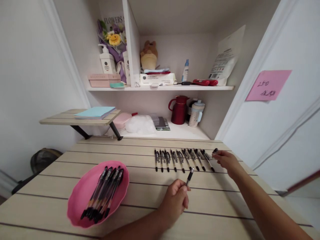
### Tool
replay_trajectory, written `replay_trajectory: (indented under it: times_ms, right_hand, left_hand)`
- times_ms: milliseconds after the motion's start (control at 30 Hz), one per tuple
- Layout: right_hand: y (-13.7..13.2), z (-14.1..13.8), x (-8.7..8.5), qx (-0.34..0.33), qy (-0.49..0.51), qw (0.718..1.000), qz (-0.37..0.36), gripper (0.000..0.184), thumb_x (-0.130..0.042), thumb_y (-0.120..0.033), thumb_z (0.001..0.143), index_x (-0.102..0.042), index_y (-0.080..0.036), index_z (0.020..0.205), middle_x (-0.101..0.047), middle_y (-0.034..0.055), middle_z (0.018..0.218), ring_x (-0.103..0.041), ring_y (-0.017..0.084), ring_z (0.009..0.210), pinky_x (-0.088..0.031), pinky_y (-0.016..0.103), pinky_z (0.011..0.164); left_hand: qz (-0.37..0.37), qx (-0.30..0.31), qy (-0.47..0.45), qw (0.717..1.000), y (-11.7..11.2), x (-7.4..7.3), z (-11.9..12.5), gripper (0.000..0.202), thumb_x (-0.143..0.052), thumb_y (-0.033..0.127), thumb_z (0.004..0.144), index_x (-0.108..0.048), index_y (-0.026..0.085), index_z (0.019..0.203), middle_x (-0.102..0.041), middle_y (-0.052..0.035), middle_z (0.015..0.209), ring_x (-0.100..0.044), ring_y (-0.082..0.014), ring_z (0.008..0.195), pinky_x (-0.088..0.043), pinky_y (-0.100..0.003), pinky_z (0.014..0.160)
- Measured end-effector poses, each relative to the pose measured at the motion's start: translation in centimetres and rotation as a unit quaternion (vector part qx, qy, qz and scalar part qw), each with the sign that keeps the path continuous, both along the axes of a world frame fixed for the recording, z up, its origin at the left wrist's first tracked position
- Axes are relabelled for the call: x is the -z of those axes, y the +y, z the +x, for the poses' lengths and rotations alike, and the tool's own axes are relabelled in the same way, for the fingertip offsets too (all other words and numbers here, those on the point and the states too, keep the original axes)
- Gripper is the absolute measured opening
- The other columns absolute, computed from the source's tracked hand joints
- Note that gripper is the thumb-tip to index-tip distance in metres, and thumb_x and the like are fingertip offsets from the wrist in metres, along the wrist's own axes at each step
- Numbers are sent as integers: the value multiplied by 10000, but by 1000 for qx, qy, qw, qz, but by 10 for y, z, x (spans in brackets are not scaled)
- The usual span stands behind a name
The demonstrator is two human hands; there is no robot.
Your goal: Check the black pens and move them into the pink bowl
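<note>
My left hand (176,200) is closed around a black pen (189,176) and holds it tip-up just above the wooden table (50,186). Farther right, my right hand (225,160) pinches a small black pen cap (215,151) at the right end of a row of several black pens (182,160) laid side by side. A pink bowl (82,186) at the front left holds several more black pens (105,193).
A small raised desk shelf (62,119) with a blue notebook (95,112) stands at the back left. Behind the table is an alcove with a red jug (178,110), a cup (196,113) and a wall shelf (160,88). A pink note (268,85) is stuck on the right wall.
</note>
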State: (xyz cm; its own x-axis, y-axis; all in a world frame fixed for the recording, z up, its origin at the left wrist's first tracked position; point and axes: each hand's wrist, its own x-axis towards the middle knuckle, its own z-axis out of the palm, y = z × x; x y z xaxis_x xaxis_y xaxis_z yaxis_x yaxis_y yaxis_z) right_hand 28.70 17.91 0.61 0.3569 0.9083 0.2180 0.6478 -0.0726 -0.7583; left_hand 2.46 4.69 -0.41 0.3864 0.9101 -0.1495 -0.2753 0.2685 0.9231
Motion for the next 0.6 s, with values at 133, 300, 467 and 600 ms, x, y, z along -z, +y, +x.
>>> replay_trajectory:
  times_ms: [133, 300, 467, 600]
  right_hand:
    - [-47, -55, -25, -184, 326, 927, 28, 258, -637, -402, 668, -592, -190, 806, -506, -9, 618, -432, 97, 494, -341, 234, 454]
    - [-82, -101, -44, -236, 438, 866, 54, 273, -676, -355, 672, -602, -185, 872, -501, 1, 741, -381, 68, 515, -293, 216, 450]
    - [-85, -104, -41, -256, 409, 875, 44, 253, -664, -340, 697, -604, -186, 888, -497, -5, 717, -377, 70, 518, -282, 221, 461]
    - [-85, -101, -39, -259, 396, 880, 37, 226, -654, -337, 709, -602, -192, 875, -506, -8, 718, -378, 68, 517, -282, 222, 466]
  left_hand:
    - [1, 3, -1, 1000, 0, 0, 0, 256, -477, 412, 771, -446, 168, 843, -418, 93, 441, -183, -14, 304, -78, -190, 362]
    - [7, 1, -4, 1000, 1, 1, 0, 267, -478, 425, 770, -447, 170, 841, -413, 94, 433, -188, -15, 302, -80, -187, 365]
    - [8, 2, -2, 1000, 1, 2, 0, 277, -481, 434, 768, -453, 168, 841, -412, 95, 436, -189, -13, 304, -84, -182, 363]
    - [-1, 1, -8, 1000, 2, 4, 0, 294, -505, 440, 758, -462, 162, 844, -415, 96, 438, -192, -11, 308, -83, -178, 365]
